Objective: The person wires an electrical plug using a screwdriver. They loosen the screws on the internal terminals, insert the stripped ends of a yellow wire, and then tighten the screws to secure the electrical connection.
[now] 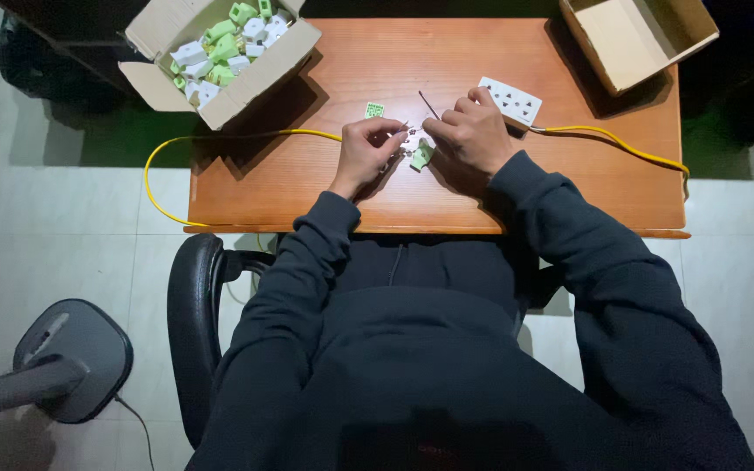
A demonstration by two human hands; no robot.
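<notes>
On the reddish-brown wooden table (307, 187), both hands meet near the middle of the front half. The left hand (366, 150) has its fingers pinched around the stripped end of a long yellow cable (220, 137), which trails from that hand toward the table's left edge and loops down over it. The right hand (473, 133) is curled closed around a thin dark screwdriver-like tool (429, 105), whose tip points at the small parts between the two hands. Just below the fingertips, lying on the table, is a small pale-green plastic plug body (421, 155), seemingly opened up and not yet closed over the wire; the tiny pieces at the fingertips are too small to make out. A little green square part (374, 110) lies just behind the left hand. Behind the right hand sits a flat white multi-socket block (510, 99), already joined to the cable's other stretch. At the table's far left corner an open cardboard box (220, 61) holds many green and white plugs; an empty cardboard box (634, 35) stands at the far right corner.
</notes>
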